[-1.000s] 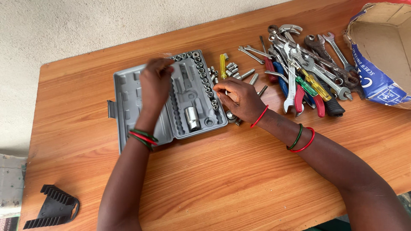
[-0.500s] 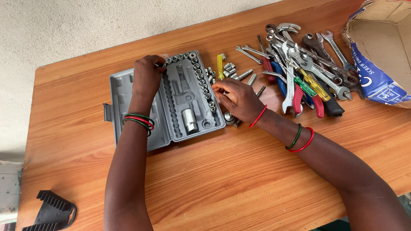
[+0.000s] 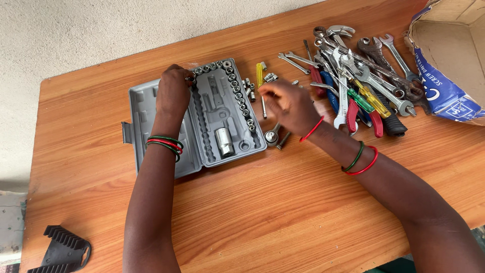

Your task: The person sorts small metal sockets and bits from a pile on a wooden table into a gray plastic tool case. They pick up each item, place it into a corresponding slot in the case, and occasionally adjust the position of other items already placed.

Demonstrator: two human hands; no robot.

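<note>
Left hand (image 3: pixel 173 93) curled on the grey socket case (image 3: pixel 194 119), right hand (image 3: pixel 289 103) blurred beside it.

We see our left fingertips pressed together at the case's top socket row, the case lying open on the bench (image 3: pixel 283 202). Our right hand hovers over loose sockets (image 3: pixel 248 86); we cannot tell its grip. Spanners and screwdrivers (image 3: pixel 361 83) lie piled near a cardboard box (image 3: pixel 452 55).

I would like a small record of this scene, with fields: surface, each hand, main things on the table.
surface: wooden table
left hand: rests on the top edge of the open grey socket case, fingers at the socket row
right hand: blurred, above loose sockets beside the case; what it holds cannot be told
right of hands: pile of spanners and screwdrivers
far right: cardboard box
lower left: black plastic rack
</note>
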